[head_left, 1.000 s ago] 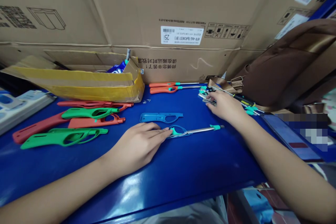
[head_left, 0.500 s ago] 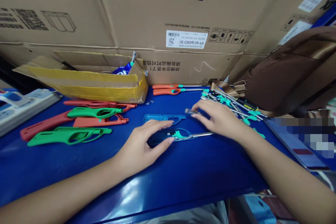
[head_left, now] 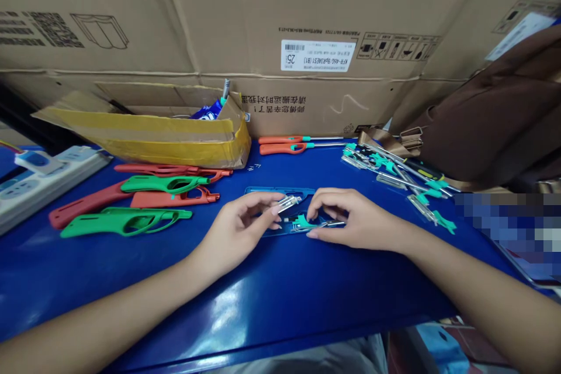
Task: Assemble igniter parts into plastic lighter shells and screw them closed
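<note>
Head view: on the blue table [head_left: 263, 298], the left hand [head_left: 239, 225] pinches a small clear cylinder [head_left: 288, 205] between thumb and fingers, above the near blue casing [head_left: 287, 232]. The right hand [head_left: 357, 219] curls around the metal rod [head_left: 332, 224] there; whether its fingertips grip, I can't make out. Green handles [head_left: 99, 224] lie left, loose parts [head_left: 390, 180] right, 2 orange lighters [head_left: 283, 148] farther.

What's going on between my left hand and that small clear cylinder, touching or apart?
Touching: the head view shows your left hand pinching one end of the small clear cylinder at the fingertips.
</note>
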Action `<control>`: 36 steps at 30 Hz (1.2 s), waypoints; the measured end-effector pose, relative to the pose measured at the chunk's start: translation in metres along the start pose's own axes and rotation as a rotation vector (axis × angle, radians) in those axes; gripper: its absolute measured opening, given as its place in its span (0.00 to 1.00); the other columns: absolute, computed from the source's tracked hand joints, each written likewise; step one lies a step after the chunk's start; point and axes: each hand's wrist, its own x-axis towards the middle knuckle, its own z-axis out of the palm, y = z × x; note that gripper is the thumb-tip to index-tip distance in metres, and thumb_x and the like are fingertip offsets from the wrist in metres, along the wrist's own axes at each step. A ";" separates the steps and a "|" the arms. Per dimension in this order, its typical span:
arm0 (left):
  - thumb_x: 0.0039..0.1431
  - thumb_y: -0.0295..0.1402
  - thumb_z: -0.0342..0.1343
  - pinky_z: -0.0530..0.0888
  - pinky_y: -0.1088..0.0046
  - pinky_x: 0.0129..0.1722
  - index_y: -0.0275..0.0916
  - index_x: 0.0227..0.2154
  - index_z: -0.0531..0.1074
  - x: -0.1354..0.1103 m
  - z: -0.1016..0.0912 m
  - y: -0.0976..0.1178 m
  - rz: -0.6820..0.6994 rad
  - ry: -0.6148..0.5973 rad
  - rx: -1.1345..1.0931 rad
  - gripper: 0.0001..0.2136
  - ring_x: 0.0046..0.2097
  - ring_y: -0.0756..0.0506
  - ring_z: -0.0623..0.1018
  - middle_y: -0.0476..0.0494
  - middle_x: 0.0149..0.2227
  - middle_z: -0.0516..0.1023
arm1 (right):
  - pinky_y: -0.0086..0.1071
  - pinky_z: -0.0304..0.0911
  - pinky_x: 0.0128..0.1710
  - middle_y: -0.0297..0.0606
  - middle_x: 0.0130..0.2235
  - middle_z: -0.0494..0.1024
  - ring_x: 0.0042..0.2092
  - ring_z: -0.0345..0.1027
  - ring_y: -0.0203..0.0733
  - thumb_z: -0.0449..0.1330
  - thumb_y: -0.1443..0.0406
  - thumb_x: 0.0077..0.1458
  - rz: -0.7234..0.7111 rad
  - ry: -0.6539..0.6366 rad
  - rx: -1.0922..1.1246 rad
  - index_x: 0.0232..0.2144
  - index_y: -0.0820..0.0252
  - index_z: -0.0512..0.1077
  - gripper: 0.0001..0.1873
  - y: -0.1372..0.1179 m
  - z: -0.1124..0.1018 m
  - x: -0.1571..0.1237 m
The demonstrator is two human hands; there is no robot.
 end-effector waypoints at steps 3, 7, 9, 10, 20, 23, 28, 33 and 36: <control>0.64 0.40 0.60 0.83 0.66 0.38 0.38 0.48 0.79 0.001 -0.001 0.001 -0.006 -0.018 0.008 0.14 0.37 0.45 0.83 0.40 0.44 0.83 | 0.30 0.64 0.39 0.36 0.40 0.77 0.38 0.69 0.37 0.67 0.64 0.57 -0.030 -0.062 0.003 0.39 0.58 0.75 0.08 0.001 0.005 -0.001; 0.63 0.37 0.60 0.82 0.67 0.41 0.37 0.49 0.79 0.000 -0.001 0.002 -0.067 -0.062 -0.065 0.14 0.38 0.46 0.82 0.40 0.46 0.81 | 0.33 0.64 0.44 0.36 0.43 0.77 0.43 0.71 0.39 0.64 0.66 0.61 -0.038 -0.065 -0.065 0.38 0.56 0.76 0.03 -0.003 0.013 -0.002; 0.63 0.36 0.60 0.82 0.68 0.41 0.37 0.48 0.79 0.000 0.000 0.002 -0.076 -0.084 -0.079 0.14 0.38 0.47 0.81 0.41 0.45 0.80 | 0.31 0.64 0.40 0.36 0.40 0.77 0.39 0.70 0.37 0.63 0.67 0.61 -0.035 -0.055 -0.032 0.36 0.57 0.76 0.01 -0.005 0.014 -0.002; 0.63 0.36 0.60 0.81 0.68 0.41 0.37 0.48 0.80 0.000 0.000 0.002 -0.079 -0.093 -0.080 0.13 0.37 0.48 0.81 0.41 0.45 0.80 | 0.30 0.64 0.37 0.35 0.38 0.76 0.36 0.68 0.35 0.64 0.67 0.60 -0.016 -0.045 0.005 0.34 0.58 0.76 0.01 -0.005 0.014 -0.001; 0.60 0.34 0.63 0.76 0.72 0.42 0.35 0.43 0.79 0.002 0.000 0.008 -0.132 -0.139 -0.065 0.11 0.41 0.47 0.80 0.42 0.42 0.83 | 0.27 0.70 0.24 0.30 0.23 0.75 0.23 0.70 0.33 0.69 0.52 0.54 0.430 -0.128 0.650 0.34 0.61 0.70 0.19 -0.003 0.010 0.003; 0.60 0.34 0.64 0.75 0.74 0.42 0.35 0.42 0.80 0.001 0.000 0.009 -0.145 -0.134 -0.079 0.10 0.40 0.47 0.79 0.42 0.41 0.84 | 0.26 0.69 0.24 0.30 0.23 0.75 0.22 0.69 0.32 0.66 0.51 0.57 0.413 -0.117 0.657 0.35 0.61 0.71 0.19 0.000 0.010 0.004; 0.58 0.32 0.65 0.74 0.74 0.44 0.36 0.42 0.80 -0.001 -0.001 0.007 -0.145 -0.122 -0.098 0.10 0.42 0.47 0.79 0.43 0.42 0.84 | 0.26 0.69 0.23 0.28 0.22 0.73 0.22 0.68 0.31 0.66 0.53 0.57 0.418 -0.104 0.686 0.35 0.61 0.70 0.18 0.001 0.010 0.004; 0.58 0.32 0.65 0.74 0.73 0.43 0.36 0.42 0.80 -0.002 -0.001 0.006 -0.134 -0.111 -0.074 0.10 0.42 0.47 0.79 0.43 0.42 0.83 | 0.25 0.70 0.23 0.27 0.22 0.72 0.22 0.67 0.30 0.65 0.55 0.58 0.418 -0.096 0.709 0.34 0.61 0.69 0.15 -0.001 0.010 0.005; 0.57 0.32 0.65 0.74 0.73 0.43 0.35 0.42 0.81 -0.002 -0.002 0.006 -0.134 -0.106 -0.067 0.10 0.42 0.46 0.79 0.42 0.42 0.83 | 0.25 0.70 0.23 0.28 0.22 0.72 0.21 0.67 0.30 0.64 0.57 0.59 0.416 -0.106 0.698 0.34 0.61 0.69 0.13 -0.001 0.009 0.005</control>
